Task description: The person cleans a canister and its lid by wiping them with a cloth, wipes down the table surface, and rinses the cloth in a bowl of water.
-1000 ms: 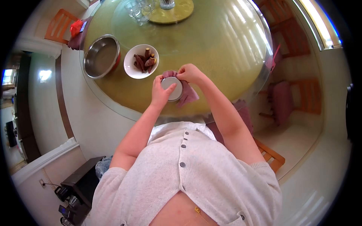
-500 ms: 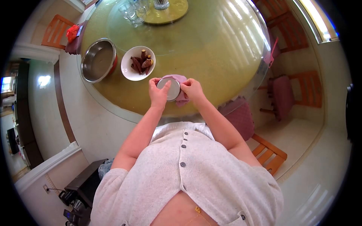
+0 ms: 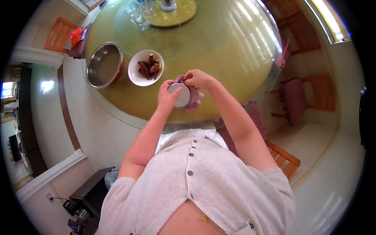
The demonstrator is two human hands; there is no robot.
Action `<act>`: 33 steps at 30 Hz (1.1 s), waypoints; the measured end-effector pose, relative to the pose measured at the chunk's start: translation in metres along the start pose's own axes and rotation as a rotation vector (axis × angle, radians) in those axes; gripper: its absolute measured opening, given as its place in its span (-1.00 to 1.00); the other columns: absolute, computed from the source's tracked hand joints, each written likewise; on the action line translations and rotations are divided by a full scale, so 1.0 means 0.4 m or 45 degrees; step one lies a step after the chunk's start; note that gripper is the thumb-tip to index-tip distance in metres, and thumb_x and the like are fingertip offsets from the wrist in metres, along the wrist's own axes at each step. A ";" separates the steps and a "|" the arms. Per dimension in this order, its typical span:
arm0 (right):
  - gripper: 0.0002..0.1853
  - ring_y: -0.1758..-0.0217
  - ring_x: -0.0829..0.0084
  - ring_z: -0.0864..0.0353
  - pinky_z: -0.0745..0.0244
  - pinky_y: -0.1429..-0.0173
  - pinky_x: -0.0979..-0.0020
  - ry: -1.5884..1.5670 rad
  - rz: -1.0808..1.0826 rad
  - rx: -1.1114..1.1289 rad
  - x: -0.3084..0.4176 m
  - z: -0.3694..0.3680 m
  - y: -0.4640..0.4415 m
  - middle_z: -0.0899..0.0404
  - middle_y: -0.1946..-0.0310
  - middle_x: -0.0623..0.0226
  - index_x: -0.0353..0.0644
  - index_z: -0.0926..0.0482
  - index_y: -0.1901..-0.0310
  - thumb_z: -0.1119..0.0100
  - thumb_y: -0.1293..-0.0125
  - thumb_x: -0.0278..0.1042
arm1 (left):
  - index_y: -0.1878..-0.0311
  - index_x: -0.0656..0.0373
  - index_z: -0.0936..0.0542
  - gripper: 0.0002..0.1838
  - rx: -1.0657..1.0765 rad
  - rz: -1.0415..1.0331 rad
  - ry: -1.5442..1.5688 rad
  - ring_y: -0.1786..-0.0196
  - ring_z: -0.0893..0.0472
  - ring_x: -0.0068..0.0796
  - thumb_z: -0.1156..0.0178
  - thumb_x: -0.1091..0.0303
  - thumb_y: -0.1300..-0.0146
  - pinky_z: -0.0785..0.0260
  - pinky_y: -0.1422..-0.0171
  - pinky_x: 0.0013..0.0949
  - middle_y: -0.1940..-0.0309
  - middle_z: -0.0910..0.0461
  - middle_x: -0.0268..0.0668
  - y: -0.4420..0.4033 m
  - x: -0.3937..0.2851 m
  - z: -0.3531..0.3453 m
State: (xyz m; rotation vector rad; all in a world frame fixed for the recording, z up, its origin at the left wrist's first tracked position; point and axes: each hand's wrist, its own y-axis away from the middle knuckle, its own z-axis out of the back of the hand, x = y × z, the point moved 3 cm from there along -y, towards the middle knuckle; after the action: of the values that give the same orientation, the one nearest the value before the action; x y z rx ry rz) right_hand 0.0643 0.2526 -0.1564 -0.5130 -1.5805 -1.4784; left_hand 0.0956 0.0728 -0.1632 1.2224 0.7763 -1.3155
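Observation:
Near the table's front edge, my left hand point(image 3: 167, 97) grips a round silver metal piece point(image 3: 181, 98), its thumb lying across the flat face. Whether this is a lid or the base of a small container, I cannot tell. A pink cloth point(image 3: 194, 102) is bunched behind and along its right side. At the upper rim, my right hand point(image 3: 197, 79) is closed with its fingertips pinching the cloth. Up and to the left stands a white bowl point(image 3: 135, 75) of reddish-brown sweet potatoes point(image 3: 149, 68), some with yellow ends.
A large steel basin point(image 3: 90, 72) stands left of the bowl on the round glass-topped table point(image 3: 219, 51). Glasses point(image 3: 138, 17) are at the back, by a yellow turntable point(image 3: 176, 19). Wooden chairs point(image 3: 299, 98) with pink covers surround the table.
My right hand has moved up from the right side of the metal piece to its upper rim, drawing the cloth along. The left hand and metal piece shifted slightly right.

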 end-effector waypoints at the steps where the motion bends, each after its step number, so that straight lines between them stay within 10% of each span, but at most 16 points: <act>1: -0.77 0.54 0.53 -0.46 -0.43 0.46 0.44 -0.002 0.003 0.002 0.008 0.004 -0.022 -0.54 0.51 0.43 -0.22 -0.60 0.23 -0.30 -0.09 -0.33 | 0.03 0.16 -0.44 -0.63 -0.002 -0.001 -0.003 0.09 -0.51 -0.57 -0.35 0.37 -0.13 -0.42 0.00 -0.45 0.14 -0.53 -0.34 -0.001 0.001 0.001; 8: -0.79 0.43 0.61 -0.45 -0.42 0.37 0.50 0.498 -0.142 0.299 0.068 -0.005 -0.074 -0.51 0.50 0.48 -0.16 -0.64 0.26 -0.30 -0.10 -0.26 | 0.12 0.21 -0.48 -0.58 -0.108 0.004 0.166 0.04 -0.48 -0.43 -0.43 0.29 -0.01 -0.35 -0.10 -0.38 0.10 -0.47 -0.26 0.006 0.003 -0.012; 17: -0.75 0.59 0.68 -0.35 -0.23 0.58 0.57 -0.077 -0.110 0.086 -0.028 -0.003 0.005 -0.49 0.56 0.49 -0.16 -0.59 0.38 -0.35 -0.17 -0.14 | 0.00 0.24 -0.39 -0.47 -0.261 0.051 0.386 0.07 -0.46 -0.50 -0.44 0.37 -0.01 -0.37 -0.08 -0.41 0.12 -0.45 -0.28 0.022 -0.005 -0.029; 33: -0.84 0.66 0.57 -0.42 -0.31 0.63 0.54 -0.973 -0.058 -0.459 -0.131 -0.125 0.180 -0.45 0.60 0.37 -0.22 -0.40 0.40 -0.23 -0.10 -0.56 | -0.04 0.20 -0.36 -0.60 -0.434 0.160 0.544 0.04 -0.45 -0.52 -0.29 0.36 -0.22 -0.36 -0.08 -0.44 0.08 -0.43 -0.31 0.062 -0.031 -0.064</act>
State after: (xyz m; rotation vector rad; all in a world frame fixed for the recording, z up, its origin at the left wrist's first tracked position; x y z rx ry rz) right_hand 0.1646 0.2342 -0.1625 -1.3838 -1.8882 -1.7202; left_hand 0.1230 0.0967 -0.1526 1.2625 1.1546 -0.7839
